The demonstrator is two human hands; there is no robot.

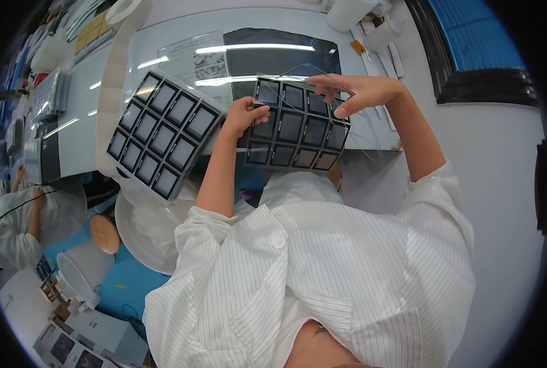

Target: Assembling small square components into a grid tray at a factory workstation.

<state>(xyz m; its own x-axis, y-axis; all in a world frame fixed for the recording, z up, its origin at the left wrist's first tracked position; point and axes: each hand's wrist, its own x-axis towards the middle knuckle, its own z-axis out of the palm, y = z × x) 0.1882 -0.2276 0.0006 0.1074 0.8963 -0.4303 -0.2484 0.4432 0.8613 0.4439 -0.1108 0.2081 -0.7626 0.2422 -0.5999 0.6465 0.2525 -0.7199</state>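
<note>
Panel (290, 126), upper ctr., prob. light, stiff; hold edges. L fingers (260, 112) pinch edge; R fingers (346, 109) half-curled, grip unclear.

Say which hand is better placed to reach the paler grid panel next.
Left hand, probably: it is nearer the paler grid panel, though at the left edge of the darker grid panel; the right hand is farther.

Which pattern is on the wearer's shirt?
The shirt has thin dark stripes on white, in the head view.
</note>
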